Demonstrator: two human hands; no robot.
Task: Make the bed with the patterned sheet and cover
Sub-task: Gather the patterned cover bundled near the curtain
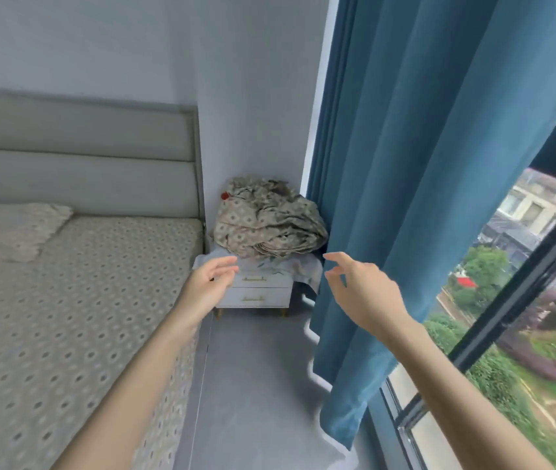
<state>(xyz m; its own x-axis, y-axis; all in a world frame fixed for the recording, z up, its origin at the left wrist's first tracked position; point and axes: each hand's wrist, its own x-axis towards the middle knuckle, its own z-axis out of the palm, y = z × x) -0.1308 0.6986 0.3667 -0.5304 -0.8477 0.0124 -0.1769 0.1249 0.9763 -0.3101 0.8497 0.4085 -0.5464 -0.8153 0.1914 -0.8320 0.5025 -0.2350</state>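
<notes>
The patterned bedding (pixel 268 223) lies as a crumpled heap on top of a small white nightstand (pixel 256 290) in the corner of the room, between the end of the grey padded headboard (pixel 76 157) and the blue curtain (pixel 422 164). The heap is wider than it is tall, its long axis running left to right across the nightstand top, with layered folds showing along its lower front edge. Its right side touches the curtain. A pale cloth (pixel 305 268) lies under it and hangs over the nightstand's right edge.

Both hands are held out toward the heap, apart from it and holding nothing. The left hand (pixel 210 283) has straight, relaxed fingers in front of the nightstand's left corner. The right hand (pixel 361 286) has loosely bent fingers, in front of the curtain.

To the left, the bed's mattress (pixel 83 300) is bare, with a ring-dotted surface and a pillow (pixel 15 228) near the headboard. Grey floor (pixel 256 385) runs between bed and curtain. A dark-framed window (pixel 523 300) stands at right.
</notes>
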